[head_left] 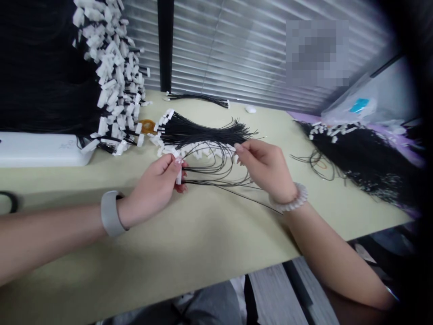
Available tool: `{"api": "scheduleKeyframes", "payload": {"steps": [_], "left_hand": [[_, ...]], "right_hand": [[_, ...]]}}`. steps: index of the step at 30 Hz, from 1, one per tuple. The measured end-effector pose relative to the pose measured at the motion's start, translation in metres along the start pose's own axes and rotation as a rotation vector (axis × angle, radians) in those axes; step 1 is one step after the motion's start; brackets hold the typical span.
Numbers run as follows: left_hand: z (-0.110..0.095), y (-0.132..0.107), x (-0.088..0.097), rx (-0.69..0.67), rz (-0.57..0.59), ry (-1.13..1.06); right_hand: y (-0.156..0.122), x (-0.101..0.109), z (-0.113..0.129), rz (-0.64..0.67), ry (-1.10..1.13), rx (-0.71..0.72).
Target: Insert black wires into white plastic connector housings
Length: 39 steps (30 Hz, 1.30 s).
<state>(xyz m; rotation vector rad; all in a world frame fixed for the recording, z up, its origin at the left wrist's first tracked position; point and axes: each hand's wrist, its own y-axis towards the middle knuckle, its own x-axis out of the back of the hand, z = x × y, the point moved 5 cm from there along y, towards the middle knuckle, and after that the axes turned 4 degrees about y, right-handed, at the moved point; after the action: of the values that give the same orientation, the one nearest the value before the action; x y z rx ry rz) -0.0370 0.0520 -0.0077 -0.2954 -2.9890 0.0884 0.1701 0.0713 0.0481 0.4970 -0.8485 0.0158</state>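
My left hand (161, 178) is closed on a white connector (179, 176), pinched between thumb and fingers. From this connector, thin black wires (206, 183) run to the right, and some of them curl up in loops. My right hand (265, 164) is pinched shut at the looped part of these wires; its fingertips hide exactly how many it grips. Just behind both hands lies a bundle of black wires (203, 131) with white connectors (165, 118) at its left end and loose ends at its right. More white connectors (206, 151) show along its front side.
On the left hangs a large mass of black wires (40, 63) with many white connectors (115, 67), above a white box (40, 149). A tape roll (148, 126) and a short wire bundle (199, 98) lie at the back. Another wire pile (365, 158) covers the right end.
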Motion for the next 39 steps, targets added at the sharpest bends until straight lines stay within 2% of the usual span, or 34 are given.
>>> {"api": "scheduleKeyframes", "payload": {"steps": [3,5,9,12,15,20,23,31,39], "left_hand": [[0.003,0.002,0.002,0.025,-0.047,-0.137],[0.005,0.003,0.003,0.039,-0.069,-0.188],[0.006,0.004,0.004,0.058,-0.078,-0.224],[0.005,0.004,0.003,0.057,-0.070,-0.222],[0.003,0.003,0.001,0.035,-0.053,-0.162],[-0.007,-0.006,-0.005,-0.053,0.004,0.091],[-0.013,-0.011,-0.007,-0.115,0.024,0.179],[-0.017,-0.015,-0.009,-0.185,0.038,0.259],[-0.015,-0.013,-0.009,-0.174,0.057,0.248]], "right_hand": [[0.001,-0.006,-0.017,0.341,-0.011,-0.053],[-0.003,-0.008,-0.017,0.521,-0.029,-0.013],[-0.014,-0.004,0.001,0.794,0.005,0.167],[-0.021,0.002,0.015,0.886,0.067,0.249],[-0.026,-0.002,0.029,0.887,0.080,0.283],[-0.027,-0.021,0.049,0.651,0.031,0.270],[-0.026,-0.033,0.053,0.569,0.080,0.231],[-0.029,-0.042,0.055,0.565,0.134,0.285],[-0.035,-0.048,0.054,0.495,-0.140,0.304]]}}
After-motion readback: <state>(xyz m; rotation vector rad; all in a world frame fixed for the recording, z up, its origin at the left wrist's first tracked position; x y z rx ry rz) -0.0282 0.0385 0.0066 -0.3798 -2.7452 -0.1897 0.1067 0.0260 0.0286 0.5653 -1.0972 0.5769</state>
